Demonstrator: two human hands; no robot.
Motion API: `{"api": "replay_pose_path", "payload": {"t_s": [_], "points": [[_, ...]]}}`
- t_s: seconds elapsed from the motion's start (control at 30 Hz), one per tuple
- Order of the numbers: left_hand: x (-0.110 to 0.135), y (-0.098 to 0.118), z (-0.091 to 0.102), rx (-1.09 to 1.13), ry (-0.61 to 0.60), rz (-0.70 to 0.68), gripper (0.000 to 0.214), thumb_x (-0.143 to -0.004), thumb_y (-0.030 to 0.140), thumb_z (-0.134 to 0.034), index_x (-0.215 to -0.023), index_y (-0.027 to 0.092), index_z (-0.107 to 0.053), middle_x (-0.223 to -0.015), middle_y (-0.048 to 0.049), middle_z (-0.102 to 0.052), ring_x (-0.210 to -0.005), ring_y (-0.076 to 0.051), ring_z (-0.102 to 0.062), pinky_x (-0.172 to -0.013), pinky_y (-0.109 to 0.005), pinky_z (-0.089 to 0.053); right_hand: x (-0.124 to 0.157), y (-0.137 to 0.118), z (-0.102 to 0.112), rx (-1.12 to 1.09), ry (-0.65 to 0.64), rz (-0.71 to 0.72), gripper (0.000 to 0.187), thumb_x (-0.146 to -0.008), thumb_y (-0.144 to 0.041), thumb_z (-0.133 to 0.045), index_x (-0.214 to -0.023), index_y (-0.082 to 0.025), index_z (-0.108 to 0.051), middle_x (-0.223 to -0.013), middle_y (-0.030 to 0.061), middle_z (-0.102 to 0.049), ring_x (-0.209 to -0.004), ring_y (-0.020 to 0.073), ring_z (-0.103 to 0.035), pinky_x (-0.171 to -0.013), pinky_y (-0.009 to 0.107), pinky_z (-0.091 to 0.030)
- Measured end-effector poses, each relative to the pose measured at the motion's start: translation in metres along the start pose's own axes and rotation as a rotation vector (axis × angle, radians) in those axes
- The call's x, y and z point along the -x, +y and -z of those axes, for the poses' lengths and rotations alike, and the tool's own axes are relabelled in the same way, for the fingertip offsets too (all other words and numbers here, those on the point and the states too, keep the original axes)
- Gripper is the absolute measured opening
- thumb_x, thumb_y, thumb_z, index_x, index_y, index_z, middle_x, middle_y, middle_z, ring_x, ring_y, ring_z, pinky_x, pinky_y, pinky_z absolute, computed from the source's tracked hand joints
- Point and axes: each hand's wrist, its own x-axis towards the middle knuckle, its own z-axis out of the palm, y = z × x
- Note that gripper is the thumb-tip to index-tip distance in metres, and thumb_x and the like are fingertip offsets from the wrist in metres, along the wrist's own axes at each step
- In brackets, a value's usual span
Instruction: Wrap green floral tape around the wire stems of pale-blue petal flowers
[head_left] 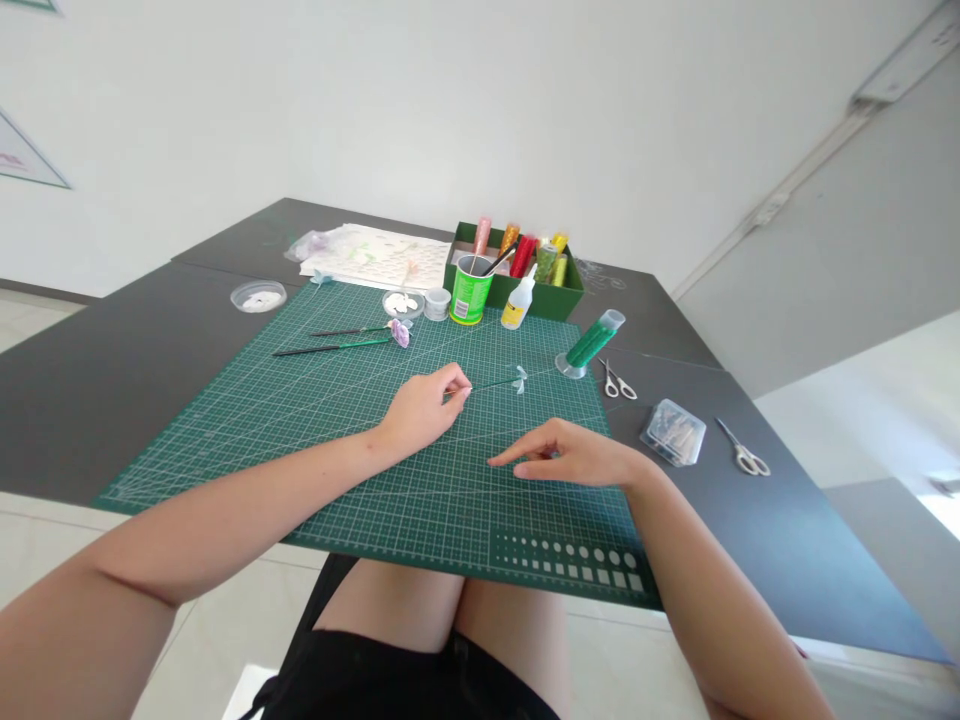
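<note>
My left hand (427, 405) is closed, thumb and fingertips pinching a thin green flower stem (493, 385). At the stem's right end is a small pale blue flower (521, 378). My right hand (566, 455) hovers low over or rests on the green cutting mat (420, 500); which one I cannot tell. Its index finger and thumb are apart with nothing between them, while the other fingers curl partly out of sight. Beyond my left hand, two dark sticks lie on the mat, with a purple flower (400, 333) at their right ends.
Along the mat's far edge stand a green tin (471, 292), a glue bottle (519, 300) and a green box (566, 302) of coloured tubes. To the right are a green spool (590, 345), scissors (616, 383), a clear plastic case (673, 433) and more scissors (744, 452). A dish (259, 297) sits left.
</note>
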Motion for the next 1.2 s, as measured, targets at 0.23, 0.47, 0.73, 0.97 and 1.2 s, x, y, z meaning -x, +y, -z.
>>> {"api": "replay_pose_path", "payload": {"t_s": [0.23, 0.47, 0.73, 0.97, 1.2], "points": [[0.001, 0.003, 0.0, -0.034, -0.194, -0.081, 0.007, -0.096, 0.022, -0.06, -0.091, 0.021, -0.065, -0.079, 0.0032, -0.074, -0.068, -0.016, -0.066, -0.064, -0.026, -0.038, 0.014, -0.004, 0.007, -0.04, 0.153, 0.159, 0.049, -0.097, -0.055, -0.063, -0.122, -0.016, -0.08, -0.061, -0.0005, -0.056, -0.054, 0.0096, -0.033, -0.049, 0.026, -0.023], [0.011, 0.01, -0.004, 0.014, -0.447, -0.297, 0.006, -0.092, 0.017, -0.064, -0.092, 0.021, -0.068, -0.081, 0.004, -0.076, -0.068, -0.014, -0.067, -0.063, -0.024, -0.038, 0.016, -0.01, 0.006, -0.087, 0.426, 0.177, 0.055, -0.092, -0.064, -0.065, -0.116, -0.018, -0.082, -0.059, 0.0001, -0.055, -0.055, 0.0111, -0.033, -0.049, 0.027, -0.026], [0.012, 0.017, -0.001, 0.231, -0.456, -0.319, 0.008, -0.095, 0.016, -0.063, -0.088, 0.019, -0.065, -0.075, 0.0042, -0.076, -0.066, -0.011, -0.068, -0.065, -0.022, -0.043, 0.005, 0.006, 0.005, -0.173, 0.599, 0.158, 0.063, -0.099, -0.064, -0.051, -0.133, -0.016, -0.073, -0.061, -0.0052, -0.032, -0.057, 0.0119, -0.025, -0.054, 0.029, -0.02], [0.013, 0.014, -0.002, 0.355, -0.443, -0.298, 0.006, -0.098, 0.022, -0.064, -0.093, 0.018, -0.065, -0.085, 0.0008, -0.081, -0.075, -0.011, -0.072, -0.07, -0.021, -0.047, -0.004, 0.015, 0.011, -0.153, 0.563, 0.059, 0.074, -0.1, -0.069, -0.042, -0.135, -0.009, -0.07, -0.06, -0.0063, -0.029, -0.055, 0.012, -0.023, -0.053, 0.029, -0.021], [0.015, 0.016, -0.001, 0.379, -0.417, -0.303, 0.007, -0.098, 0.024, -0.063, -0.094, 0.019, -0.062, -0.083, 0.0013, -0.079, -0.067, -0.01, -0.068, -0.066, -0.021, -0.046, -0.006, 0.021, 0.014, -0.157, 0.424, 0.007, 0.072, -0.104, -0.064, -0.032, -0.122, -0.009, -0.075, -0.058, -0.0054, -0.034, -0.054, 0.0122, -0.027, -0.054, 0.029, -0.027]]}}
